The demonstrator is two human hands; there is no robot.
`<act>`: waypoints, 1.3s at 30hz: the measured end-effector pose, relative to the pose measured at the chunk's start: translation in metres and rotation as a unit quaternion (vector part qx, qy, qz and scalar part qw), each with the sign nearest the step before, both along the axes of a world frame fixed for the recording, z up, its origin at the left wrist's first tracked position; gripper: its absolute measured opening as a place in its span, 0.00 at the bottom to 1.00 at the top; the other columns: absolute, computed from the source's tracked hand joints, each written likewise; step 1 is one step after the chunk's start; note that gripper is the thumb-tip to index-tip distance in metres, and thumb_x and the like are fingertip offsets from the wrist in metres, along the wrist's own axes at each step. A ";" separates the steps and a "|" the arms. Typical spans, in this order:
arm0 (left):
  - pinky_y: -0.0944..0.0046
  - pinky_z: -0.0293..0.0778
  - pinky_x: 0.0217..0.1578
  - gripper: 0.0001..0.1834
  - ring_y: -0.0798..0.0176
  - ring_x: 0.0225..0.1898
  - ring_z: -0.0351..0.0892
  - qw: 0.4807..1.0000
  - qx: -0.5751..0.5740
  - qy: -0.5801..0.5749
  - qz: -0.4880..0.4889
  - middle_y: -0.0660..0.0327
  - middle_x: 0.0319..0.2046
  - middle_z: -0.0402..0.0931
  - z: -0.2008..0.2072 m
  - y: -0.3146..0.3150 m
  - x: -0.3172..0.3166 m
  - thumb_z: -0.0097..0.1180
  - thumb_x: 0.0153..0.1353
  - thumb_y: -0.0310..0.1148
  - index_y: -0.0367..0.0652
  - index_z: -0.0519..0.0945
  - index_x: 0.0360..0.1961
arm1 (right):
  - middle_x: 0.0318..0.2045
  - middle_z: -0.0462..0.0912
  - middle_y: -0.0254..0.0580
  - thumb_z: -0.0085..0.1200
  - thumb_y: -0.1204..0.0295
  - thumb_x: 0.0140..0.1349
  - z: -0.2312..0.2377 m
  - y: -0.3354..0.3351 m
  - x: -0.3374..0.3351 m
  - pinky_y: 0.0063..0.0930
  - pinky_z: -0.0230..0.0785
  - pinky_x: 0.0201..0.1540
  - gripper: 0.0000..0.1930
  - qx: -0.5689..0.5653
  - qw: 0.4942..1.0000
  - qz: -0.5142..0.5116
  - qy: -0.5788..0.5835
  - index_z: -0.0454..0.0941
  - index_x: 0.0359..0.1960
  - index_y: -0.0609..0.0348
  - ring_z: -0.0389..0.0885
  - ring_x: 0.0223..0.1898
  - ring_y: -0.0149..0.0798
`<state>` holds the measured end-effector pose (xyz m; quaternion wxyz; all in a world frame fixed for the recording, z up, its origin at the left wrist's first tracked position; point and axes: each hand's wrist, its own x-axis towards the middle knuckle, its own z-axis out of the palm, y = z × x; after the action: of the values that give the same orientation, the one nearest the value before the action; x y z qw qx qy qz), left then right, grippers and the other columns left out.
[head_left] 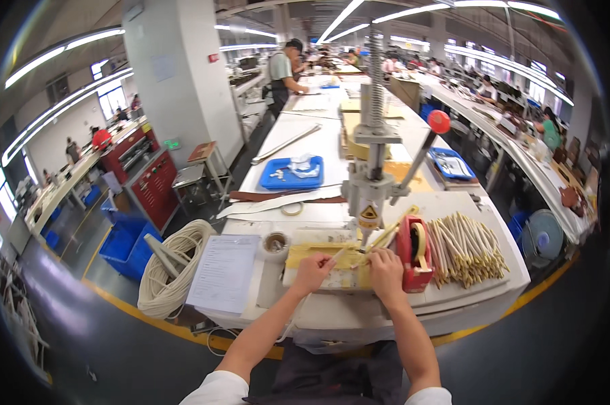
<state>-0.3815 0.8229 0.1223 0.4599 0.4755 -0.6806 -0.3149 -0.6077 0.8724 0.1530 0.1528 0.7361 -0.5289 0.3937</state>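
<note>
My left hand (314,271) is closed in a pinch on a pale cord (337,256), which trails down past my wrist. My right hand (387,273) has its fingers curled at the foot of a hand press (371,182); what they hold is too small to make out. Under and between both hands lies a yellow-covered work plate (303,255). A yellowish strip (401,220) slants up behind my right fingers. Right beside that hand stands a red tape dispenser (416,270) with a roll in it.
Many cut cords (467,250) with yellowish ends lie piled at the right. To the left are a printed sheet (222,273), a small round container (275,247) and a large cord coil (158,287). The press lever's red knob (439,121) juts up right. Farther back sits a blue tray (271,181).
</note>
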 end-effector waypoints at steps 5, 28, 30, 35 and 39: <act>0.72 0.69 0.25 0.10 0.77 0.23 0.72 0.998 0.048 0.040 -0.005 0.69 0.23 0.80 -0.012 -0.002 0.011 0.65 0.63 0.32 0.35 0.86 0.37 | 0.35 0.85 0.41 0.65 0.83 0.52 0.039 0.077 -0.001 0.34 0.78 0.40 0.11 -0.088 0.976 0.094 -0.173 0.80 0.35 0.57 0.85 0.35 0.42; 0.74 0.63 0.21 0.08 0.79 0.20 0.67 0.994 0.064 0.089 -0.023 0.71 0.20 0.75 0.003 0.004 0.006 0.63 0.64 0.31 0.34 0.85 0.37 | 0.33 0.84 0.43 0.61 0.80 0.52 0.085 0.053 -0.163 0.36 0.74 0.45 0.06 -0.058 0.974 -0.209 -0.062 0.83 0.32 0.58 0.80 0.42 0.45; 0.74 0.63 0.21 0.09 0.79 0.20 0.68 0.993 0.060 0.098 -0.031 0.70 0.20 0.75 0.006 0.004 0.009 0.63 0.65 0.31 0.34 0.85 0.36 | 0.33 0.84 0.41 0.62 0.81 0.53 0.092 0.068 -0.138 0.32 0.75 0.42 0.07 -0.105 0.976 -0.161 -0.100 0.83 0.34 0.58 0.81 0.39 0.40; 0.74 0.65 0.19 0.09 0.78 0.18 0.70 0.971 0.165 0.161 -0.064 0.69 0.19 0.75 0.031 0.040 0.007 0.63 0.65 0.32 0.35 0.85 0.36 | 0.32 0.82 0.32 0.64 0.79 0.60 0.058 0.086 -0.045 0.17 0.71 0.32 0.11 0.230 0.861 0.160 -0.424 0.82 0.45 0.63 0.78 0.29 0.22; 0.73 0.67 0.18 0.09 0.77 0.17 0.72 0.961 0.211 0.095 -0.151 0.66 0.19 0.76 0.052 0.121 0.017 0.65 0.65 0.31 0.36 0.86 0.40 | 0.31 0.84 0.31 0.67 0.79 0.58 0.028 0.095 0.003 0.19 0.73 0.34 0.15 0.377 0.746 0.269 -0.478 0.82 0.47 0.63 0.80 0.31 0.22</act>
<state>-0.3644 0.9434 0.1739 0.3583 0.4212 -0.6159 -0.5611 -0.6046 0.9669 0.1812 -0.5222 0.5610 -0.4182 0.4875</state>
